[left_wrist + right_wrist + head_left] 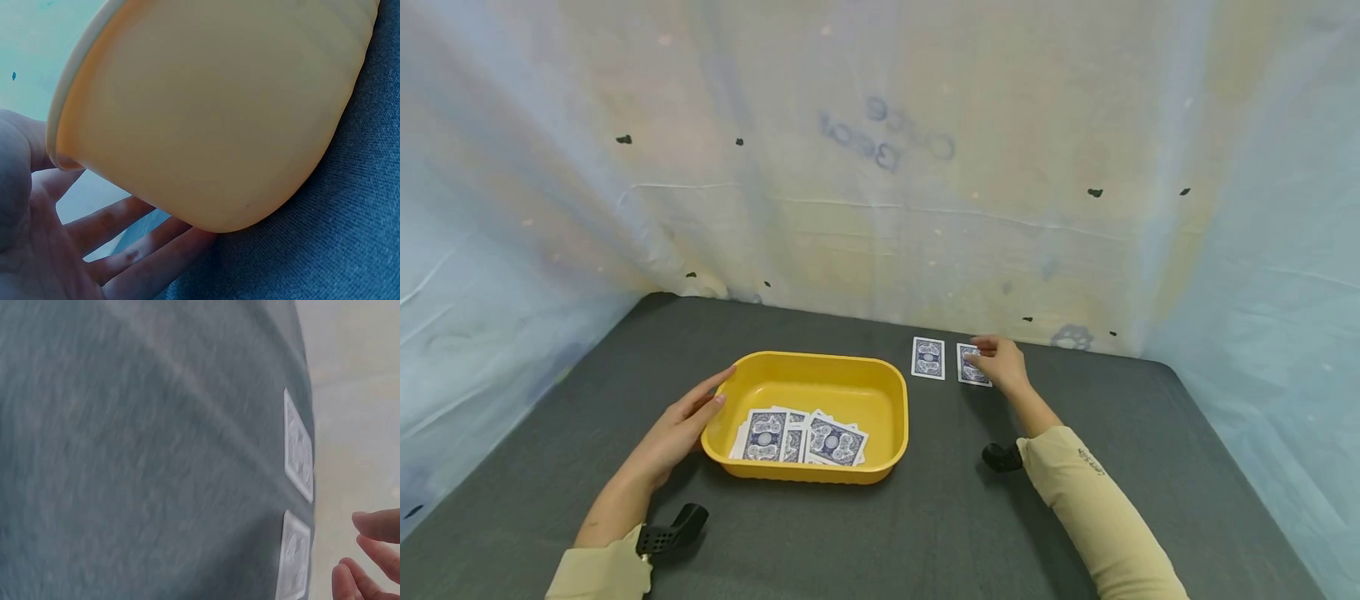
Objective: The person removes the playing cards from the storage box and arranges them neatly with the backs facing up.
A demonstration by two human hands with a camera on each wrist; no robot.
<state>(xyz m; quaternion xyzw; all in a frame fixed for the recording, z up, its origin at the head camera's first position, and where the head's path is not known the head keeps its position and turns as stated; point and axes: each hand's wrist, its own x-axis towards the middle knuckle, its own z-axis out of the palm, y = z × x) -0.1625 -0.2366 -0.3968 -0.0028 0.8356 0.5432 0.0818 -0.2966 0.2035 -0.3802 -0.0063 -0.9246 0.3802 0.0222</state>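
In the head view my left hand holds the left side of a yellow tray, thumb over the rim and fingers along the outer wall. The left wrist view shows the fingers against the wall of the tray. Patterned cards lie overlapping, backs up, in the tray's near part. My right hand hovers over a card near the table's far edge, partly covering it. In the right wrist view its fingers are slightly bent, apart from the thumb, with nothing between them.
A second card lies face down just left of the one under my right hand. The dark cloth-covered table ends at a pale hanging sheet behind and at both sides.
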